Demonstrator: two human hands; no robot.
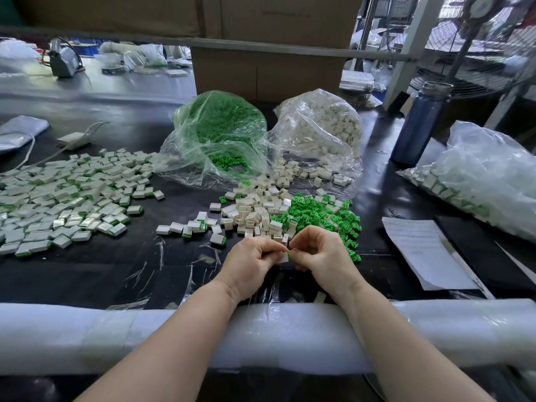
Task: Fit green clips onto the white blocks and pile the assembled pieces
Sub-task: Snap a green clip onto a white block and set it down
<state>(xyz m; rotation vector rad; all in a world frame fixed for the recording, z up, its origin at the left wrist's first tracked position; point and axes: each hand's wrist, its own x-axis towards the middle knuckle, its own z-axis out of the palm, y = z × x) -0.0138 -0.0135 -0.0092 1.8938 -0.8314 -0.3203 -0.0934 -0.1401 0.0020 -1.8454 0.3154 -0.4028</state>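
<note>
Right now, hands: the left hand (251,262) and the right hand (318,250) meet near the front edge of the black table (87,274), fingers of both curled, pinching one white block (284,257) between them.
Held block: only a small white face and a speck of green at its upper right corner show between the fingertips; its long axis and which way it points cannot be told.
Loose white blocks (255,211): a heap of small boxy, matte, off-white plastic pieces just beyond the hands, lying every which way.
Loose green clips (324,216): bright green, ribbed plastic bits heaped touching the right side of the white heap, trailing toward the right hand.
Assembled pieces (66,198): a wide spread of flat rectangular white pieces with green edges, glossy on top, toward the left edge; a few strays (188,227) lie between it and the hands.
Supply bags: a clear crinkled bag of green clips (220,132) and a clear bag of white blocks (322,132) stand side by side behind the heaps, mouths spilling forward.
Right side: a printed paper sheet (420,248), a blue metal bottle (420,123), and another clear bag of finished pieces (481,181).
Front edge: a white foam-wrapped rail (87,335) under both forearms.
Behind: a cardboard box (266,71).
</note>
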